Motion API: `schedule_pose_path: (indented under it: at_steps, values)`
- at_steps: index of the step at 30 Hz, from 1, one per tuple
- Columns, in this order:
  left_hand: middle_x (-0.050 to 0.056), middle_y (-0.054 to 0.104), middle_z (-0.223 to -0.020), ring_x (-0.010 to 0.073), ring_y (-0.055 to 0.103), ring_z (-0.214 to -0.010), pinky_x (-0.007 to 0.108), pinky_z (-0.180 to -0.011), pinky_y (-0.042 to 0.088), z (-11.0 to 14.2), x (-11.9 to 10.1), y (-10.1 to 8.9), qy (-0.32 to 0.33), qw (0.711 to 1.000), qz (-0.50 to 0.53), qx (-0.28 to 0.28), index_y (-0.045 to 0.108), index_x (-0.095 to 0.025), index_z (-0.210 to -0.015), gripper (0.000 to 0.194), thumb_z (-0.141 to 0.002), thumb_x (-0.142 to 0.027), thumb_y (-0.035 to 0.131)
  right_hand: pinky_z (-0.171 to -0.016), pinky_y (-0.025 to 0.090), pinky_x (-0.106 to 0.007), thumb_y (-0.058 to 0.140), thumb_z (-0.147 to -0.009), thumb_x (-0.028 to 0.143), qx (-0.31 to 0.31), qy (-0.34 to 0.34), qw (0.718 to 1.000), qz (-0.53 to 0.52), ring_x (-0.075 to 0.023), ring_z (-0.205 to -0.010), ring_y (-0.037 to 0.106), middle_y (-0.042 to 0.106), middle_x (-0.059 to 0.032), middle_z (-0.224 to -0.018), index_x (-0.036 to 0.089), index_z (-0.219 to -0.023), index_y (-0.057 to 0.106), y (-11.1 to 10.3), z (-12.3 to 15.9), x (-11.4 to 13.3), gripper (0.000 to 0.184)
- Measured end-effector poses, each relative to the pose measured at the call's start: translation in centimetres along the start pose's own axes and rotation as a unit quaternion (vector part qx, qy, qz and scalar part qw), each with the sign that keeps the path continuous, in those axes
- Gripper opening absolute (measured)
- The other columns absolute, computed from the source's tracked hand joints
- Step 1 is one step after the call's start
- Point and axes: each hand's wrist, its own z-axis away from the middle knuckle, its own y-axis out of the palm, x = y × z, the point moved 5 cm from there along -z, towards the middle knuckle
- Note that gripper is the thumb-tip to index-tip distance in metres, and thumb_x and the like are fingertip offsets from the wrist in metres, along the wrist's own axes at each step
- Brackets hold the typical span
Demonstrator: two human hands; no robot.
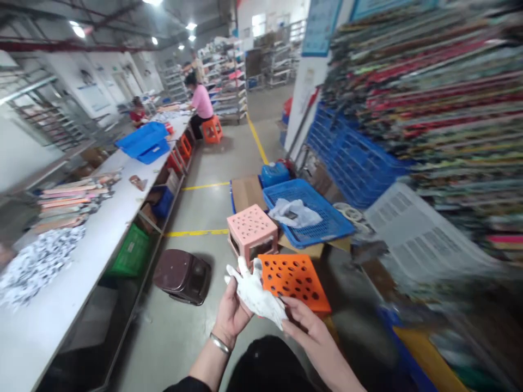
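A white glove (259, 296) lies stretched between my two hands, its fingers pointing up and away to the left. My left hand (232, 313), with a silver bangle at the wrist, supports the glove near its palm, thumb on top. At the cuff end, my right hand (304, 324) pinches the glove between thumb and fingers. Just beyond the glove is an orange stool (294, 277) with holes in its top. A pink stool (252, 226) stands behind it.
A long white worktable (102, 228) runs along the left, bearing small parts, strips and a blue tray (143, 139). A brown stool (175, 272) sits on the floor. On the right are a blue basket (310, 234) and tall stacked material (441, 98). A person in pink (201, 102) sits farther off.
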Motion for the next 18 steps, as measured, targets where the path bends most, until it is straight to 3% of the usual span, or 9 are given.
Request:
schedule_pose_path:
  at_steps: [2, 4, 6, 9, 12, 16, 18]
  values:
    - [0.004, 0.065, -0.156, 0.034, 0.038, -0.161, 0.053, -0.135, 0.024, 0.9, -2.7, -0.2, 0.066, 0.998, 0.012, -0.005, 0.076, -0.033, -0.132, 0.051, -0.092, -0.063, 0.079, -0.068, 0.05, -0.025, 0.085, -0.085, 0.065, 0.016, 0.036, 0.998, -0.056, -0.0156, -0.078, 0.064, 0.073, -0.0042, -0.095, 0.021, -0.134, 0.064, 2.1, -1.9, 0.9, 0.07]
    - [0.005, 0.064, -0.157, 0.0352, 0.04, -0.159, 0.056, -0.134, 0.025, 2.1, -4.6, -0.8, 0.108, 0.994, 0.022, -0.021, 0.075, -0.033, -0.134, 0.049, -0.094, -0.06, 0.078, -0.059, 0.042, -0.022, 0.094, -0.073, 0.066, 0.019, 0.075, 0.989, -0.123, -0.0116, -0.066, 0.055, 0.069, -0.0008, -0.08, 0.02, -0.129, 0.068, 4.0, -3.7, 1.6, 0.077]
    - [0.007, 0.065, -0.155, 0.0369, 0.045, -0.155, 0.06, -0.131, 0.028, 3.5, -6.0, -1.6, 0.131, 0.99, 0.037, -0.038, 0.075, -0.032, -0.133, 0.047, -0.094, -0.057, 0.08, -0.06, 0.044, -0.021, 0.102, -0.06, 0.063, 0.02, 0.111, 0.979, -0.171, -0.0124, -0.069, 0.057, 0.07, -0.0015, -0.08, 0.021, -0.123, 0.073, 5.8, -5.1, 2.3, 0.082]
    - [0.01, 0.069, -0.149, 0.0371, 0.051, -0.15, 0.06, -0.128, 0.034, 5.8, -7.2, -2.5, 0.157, 0.983, 0.071, -0.067, 0.076, -0.025, -0.129, 0.045, -0.095, -0.054, 0.08, -0.077, 0.057, -0.025, 0.104, -0.051, 0.065, 0.063, 0.143, 0.97, -0.185, -0.0195, -0.095, 0.068, 0.077, -0.0055, -0.104, 0.023, -0.117, 0.078, 8.7, -6.6, 3.2, 0.082]
    - [0.015, 0.072, -0.143, 0.0355, 0.054, -0.147, 0.056, -0.127, 0.038, 8.0, -7.9, -2.7, 0.2, 0.969, 0.1, -0.105, 0.076, -0.018, -0.126, 0.043, -0.1, -0.052, 0.074, -0.088, 0.06, -0.031, 0.103, -0.057, 0.063, 0.143, 0.17, 0.96, -0.171, -0.0242, -0.11, 0.069, 0.076, -0.0066, -0.123, 0.024, -0.119, 0.077, 11.8, -7.3, 3.0, 0.078]
    - [0.017, 0.073, -0.137, 0.0374, 0.058, -0.141, 0.056, -0.121, 0.044, 11.0, -8.7, -2.8, 0.266, 0.946, 0.1, -0.154, 0.076, -0.015, -0.116, 0.039, -0.096, -0.048, 0.079, -0.088, 0.058, -0.029, 0.099, -0.072, 0.054, 0.241, 0.188, 0.941, -0.146, -0.018, -0.104, 0.069, 0.076, -0.0063, -0.124, 0.022, -0.128, 0.067, 16.2, -7.6, 1.9, 0.072]
    - [0.018, 0.073, -0.134, 0.0371, 0.062, -0.134, 0.054, -0.116, 0.049, 13.2, -9.0, -4.0, 0.282, 0.925, 0.093, -0.239, 0.075, -0.015, -0.114, 0.041, -0.091, -0.048, 0.083, -0.095, 0.057, -0.029, 0.102, -0.066, 0.054, 0.272, 0.187, 0.937, -0.117, -0.0198, -0.112, 0.068, 0.075, -0.0081, -0.126, 0.019, -0.127, 0.063, 18.6, -8.1, 1.9, 0.081]
